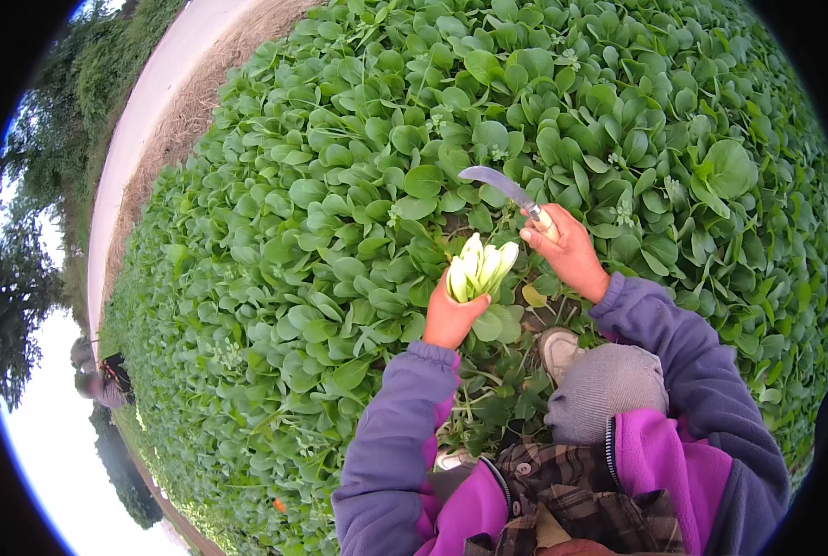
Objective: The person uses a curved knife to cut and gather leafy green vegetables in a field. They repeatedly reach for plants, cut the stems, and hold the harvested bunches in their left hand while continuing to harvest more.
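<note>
My left hand (450, 313) grips a bunch of cut leafy greens (482, 267), their pale stem ends turned up and their leaves hanging below the fist. To its upper right, my right hand (568, 251) is closed around the light handle of a sickle (500, 182). The curved blade points up and to the left, over the standing plants and apart from the bunch. Low green leafy vegetables (358, 208) grow densely around both hands. A small patch of bare soil (549, 313) with a yellow leaf shows between the hands and my shoe.
My shoe (560, 353) and bent knee (608, 389) are close below the right hand. A strip of dry grass (184, 125) and a pale path (136, 139) border the field at left. Another person (108, 386) is at the far left edge. Trees stand beyond the path.
</note>
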